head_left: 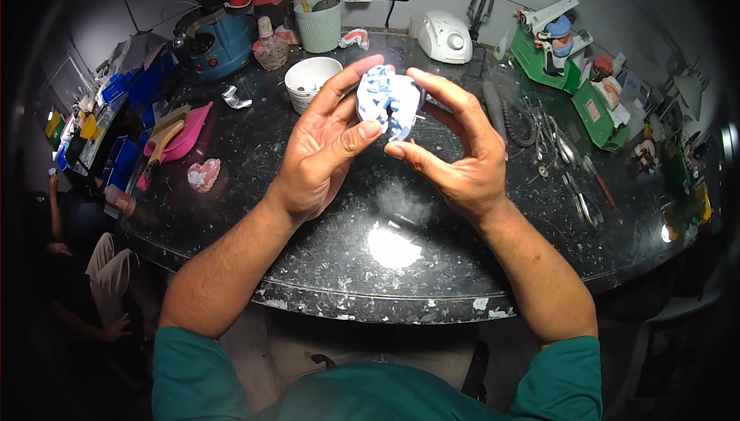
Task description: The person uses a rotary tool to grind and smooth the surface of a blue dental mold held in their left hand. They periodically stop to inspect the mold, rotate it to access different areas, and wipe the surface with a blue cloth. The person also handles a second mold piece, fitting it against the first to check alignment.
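Note:
Over the middle of the table I hold up a white and blue dental impression (391,99), its uneven blue-streaked face towards me. My left hand (324,139) grips its left side, the thumb across the lower left edge and the fingers behind. From the right, my right hand (466,147) curves round it, index fingertip at the upper edge and thumb tip at the lower edge. The back of the impression is hidden. Just behind my left hand stands a white tub (312,74).
A blue machine (220,43), a glass bottle (270,47) and a pale green pot (318,28) line the back. Metal hand tools (566,151) and green-based articulators (547,51) lie right. A pink bowl (189,136) and pink-white dental piece (203,175) sit left. Another person's hand (117,328) shows lower left.

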A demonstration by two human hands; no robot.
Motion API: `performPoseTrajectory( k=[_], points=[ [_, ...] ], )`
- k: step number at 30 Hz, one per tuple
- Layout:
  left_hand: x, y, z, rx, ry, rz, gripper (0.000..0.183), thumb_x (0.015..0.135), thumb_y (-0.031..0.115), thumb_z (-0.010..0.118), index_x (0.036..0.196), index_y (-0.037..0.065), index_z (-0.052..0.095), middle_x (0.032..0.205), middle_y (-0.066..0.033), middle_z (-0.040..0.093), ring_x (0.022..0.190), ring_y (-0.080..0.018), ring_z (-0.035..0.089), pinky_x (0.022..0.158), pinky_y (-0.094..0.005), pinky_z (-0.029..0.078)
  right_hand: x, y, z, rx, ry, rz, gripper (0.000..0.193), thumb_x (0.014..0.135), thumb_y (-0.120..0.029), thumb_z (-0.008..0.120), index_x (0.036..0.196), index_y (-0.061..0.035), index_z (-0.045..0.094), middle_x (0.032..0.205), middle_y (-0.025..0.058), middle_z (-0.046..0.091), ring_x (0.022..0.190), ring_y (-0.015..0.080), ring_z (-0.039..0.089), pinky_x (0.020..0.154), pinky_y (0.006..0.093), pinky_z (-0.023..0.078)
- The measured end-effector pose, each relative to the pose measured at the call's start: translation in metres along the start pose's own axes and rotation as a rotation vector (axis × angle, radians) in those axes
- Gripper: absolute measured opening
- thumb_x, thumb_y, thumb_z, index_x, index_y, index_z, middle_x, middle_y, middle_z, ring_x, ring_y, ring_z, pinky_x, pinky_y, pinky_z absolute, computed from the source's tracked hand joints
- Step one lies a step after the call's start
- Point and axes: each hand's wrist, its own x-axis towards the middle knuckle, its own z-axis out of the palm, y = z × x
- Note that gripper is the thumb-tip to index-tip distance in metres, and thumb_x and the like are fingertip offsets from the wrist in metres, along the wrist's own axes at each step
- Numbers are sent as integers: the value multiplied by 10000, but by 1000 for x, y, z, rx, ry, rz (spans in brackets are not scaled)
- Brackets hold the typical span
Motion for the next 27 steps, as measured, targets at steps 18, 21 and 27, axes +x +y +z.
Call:
performPoseTrajectory(
  k=[18,21,27],
  points=[
    [0,-6,-4,121,-87,22,748,996,165,630,1597,2,216,1582,-146,365,1427,-203,408,1199,-366,301,5,-4,-7,-235,-55,-142,694,732,-191,894,1353,-44,622,1354,163,639,1270,294,611,1073,394,489],
    [0,-7,-8,193,-126,89,703,1015,123,600,1598,12,223,1576,-140,371,1421,-199,410,1190,-364,315,6,-7,-7,-277,-66,-150,708,741,-202,884,1373,-43,608,1363,164,634,1283,300,602,1077,394,485],
    [-2,-10,1,183,-77,81,704,1041,168,571,1606,7,183,1614,-127,320,1438,-174,377,1183,-332,307,8,-6,-10,-315,-114,-224,711,754,-199,867,1388,-33,589,1379,170,619,1304,332,579,1088,410,472]
  ],
)
